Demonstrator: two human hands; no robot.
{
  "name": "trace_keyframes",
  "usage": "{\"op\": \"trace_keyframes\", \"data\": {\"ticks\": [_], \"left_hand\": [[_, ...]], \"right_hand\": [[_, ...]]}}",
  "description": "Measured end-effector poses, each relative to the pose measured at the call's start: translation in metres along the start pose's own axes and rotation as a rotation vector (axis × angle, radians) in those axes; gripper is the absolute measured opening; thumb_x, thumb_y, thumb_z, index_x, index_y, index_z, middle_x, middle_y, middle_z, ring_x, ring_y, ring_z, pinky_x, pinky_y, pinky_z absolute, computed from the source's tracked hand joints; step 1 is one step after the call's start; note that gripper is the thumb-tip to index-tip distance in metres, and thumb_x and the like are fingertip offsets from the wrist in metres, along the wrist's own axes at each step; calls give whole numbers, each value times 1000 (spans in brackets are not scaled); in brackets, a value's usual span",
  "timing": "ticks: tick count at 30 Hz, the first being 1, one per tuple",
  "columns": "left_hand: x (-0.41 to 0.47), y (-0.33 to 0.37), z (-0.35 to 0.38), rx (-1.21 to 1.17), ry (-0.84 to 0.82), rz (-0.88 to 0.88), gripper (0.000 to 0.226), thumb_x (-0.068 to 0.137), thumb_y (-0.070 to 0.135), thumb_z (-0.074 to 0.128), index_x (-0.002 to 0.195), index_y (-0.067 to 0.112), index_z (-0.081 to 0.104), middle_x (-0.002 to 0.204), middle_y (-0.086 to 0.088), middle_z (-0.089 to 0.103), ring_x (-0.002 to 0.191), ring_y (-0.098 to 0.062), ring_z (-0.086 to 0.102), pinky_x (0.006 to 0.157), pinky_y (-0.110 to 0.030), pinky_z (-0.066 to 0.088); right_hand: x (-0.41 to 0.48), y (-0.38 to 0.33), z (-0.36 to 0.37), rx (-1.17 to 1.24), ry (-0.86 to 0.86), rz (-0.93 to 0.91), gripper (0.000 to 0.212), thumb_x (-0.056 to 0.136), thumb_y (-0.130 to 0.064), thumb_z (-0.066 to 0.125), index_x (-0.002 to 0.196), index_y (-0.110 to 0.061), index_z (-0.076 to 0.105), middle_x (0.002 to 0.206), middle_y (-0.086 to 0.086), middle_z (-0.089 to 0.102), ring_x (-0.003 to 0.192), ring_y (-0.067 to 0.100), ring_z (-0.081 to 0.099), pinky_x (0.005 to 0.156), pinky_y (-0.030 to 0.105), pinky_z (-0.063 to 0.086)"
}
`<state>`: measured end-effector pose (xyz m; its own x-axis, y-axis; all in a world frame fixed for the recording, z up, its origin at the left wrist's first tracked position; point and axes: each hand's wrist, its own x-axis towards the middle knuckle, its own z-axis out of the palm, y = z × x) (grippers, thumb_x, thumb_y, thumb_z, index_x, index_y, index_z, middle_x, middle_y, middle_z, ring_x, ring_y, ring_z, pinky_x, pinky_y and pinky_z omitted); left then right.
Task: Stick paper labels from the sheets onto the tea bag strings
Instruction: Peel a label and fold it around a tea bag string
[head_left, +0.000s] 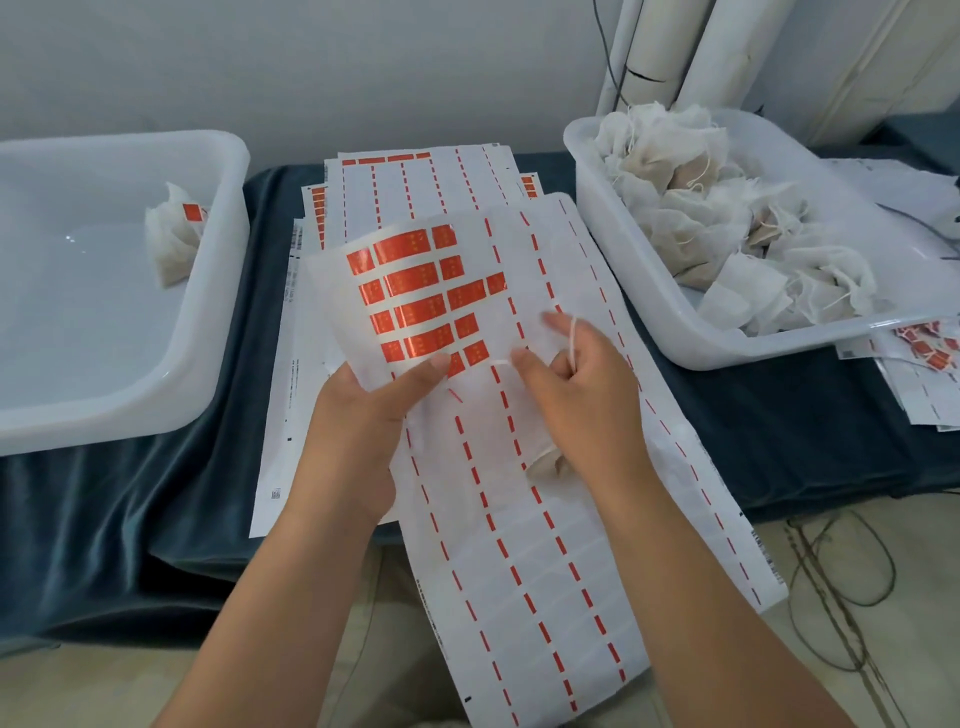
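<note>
Head view: my left hand (363, 415) pinches the label sheet (415, 291) by its lower edge; my right hand (576, 374) curls round the string (573, 338), with the tea bag (545, 465) under the wrist. Label pick-up in hand; next needs a clean peel, I judge.

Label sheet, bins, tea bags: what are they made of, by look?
Label sheet: glossy paper-like liner, it curls and shines; red labels look foil-glossy.
Bins: likely translucent white plastic, smooth, rounded rims, glints.
Tea bags: probably thin non-woven or gauze fabric, matte, crumpled, with cotton-like string.
</note>
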<state>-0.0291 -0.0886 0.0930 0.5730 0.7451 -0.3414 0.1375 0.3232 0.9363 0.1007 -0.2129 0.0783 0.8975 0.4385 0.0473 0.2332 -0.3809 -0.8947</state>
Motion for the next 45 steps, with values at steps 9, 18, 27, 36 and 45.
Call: {"op": "trace_keyframes", "data": {"ticks": [9, 18, 27, 36, 45], "left_hand": [[-2, -3, -4, 32, 48, 65, 26, 93, 34, 80, 114, 41, 67, 101, 14, 81, 85, -17, 81, 70, -48, 65], [-8, -1, -7, 206, 45, 251, 29, 89, 39, 83, 106, 58, 68, 99, 24, 78, 81, -3, 78, 54, -18, 58], [-4, -4, -7, 218, 68, 233, 30, 89, 41, 83, 113, 50, 65, 102, 24, 78, 84, -6, 79, 63, -29, 64], [24, -12, -14, 110, 165, 103, 31, 92, 37, 82, 115, 48, 65, 100, 26, 78, 84, -2, 78, 65, -38, 63], [23, 4, -5, 420, 272, 381, 53, 94, 55, 73, 141, 36, 57, 129, 24, 66, 113, -1, 67, 94, -28, 56]], "right_hand": [[-20, -17, 10, -233, -43, -472, 37, 98, -58, 54, 115, -31, 73, 78, -27, 65, 65, 1, 64, 51, 5, 41], [-20, -28, 15, -435, -91, -546, 23, 95, -48, 67, 99, -28, 79, 79, -14, 73, 52, 1, 51, 58, 10, 38], [-7, -27, 6, -258, -170, -314, 9, 94, -40, 71, 94, -33, 77, 70, -22, 64, 70, 4, 63, 60, 9, 43], [7, -16, -17, 651, -43, 249, 26, 83, -27, 73, 63, -24, 58, 54, -4, 33, 46, 10, 26, 44, 23, 31], [-4, -13, -23, 822, -388, 244, 15, 88, -30, 73, 75, -24, 75, 54, -4, 31, 47, 11, 22, 43, 22, 28]]}}
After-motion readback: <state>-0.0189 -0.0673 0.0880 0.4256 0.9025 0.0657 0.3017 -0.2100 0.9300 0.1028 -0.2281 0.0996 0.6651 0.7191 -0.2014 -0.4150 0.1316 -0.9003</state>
